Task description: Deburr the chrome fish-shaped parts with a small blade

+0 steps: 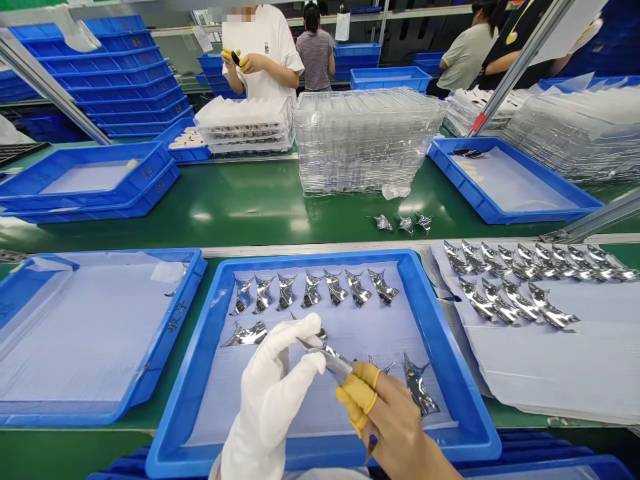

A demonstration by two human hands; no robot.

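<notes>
While two hands meet above a blue tray, a shiny metal piece sits between them, over the pale sheet that lines it. The piece is silvery and mirror-bright, gently curved, with a thin, sharp point at its left end and a smoother, greyer face toward its right end; its full outline is partly hidden by the fingers. The left hand, in a white glove, reaches up from below with its thumb and forefinger pinching the pointed end. The right hand, bare except for yellow finger covers, comes in from the lower right, its fingers bent and closed on the other end, knuckles turned upward. Beyond the grip, a row of seven similar pieces spans the tray. Just left of the grip lies a single piece on its side, and to the right, past the right hand's knuckles, another one shows its pointed corners.
</notes>
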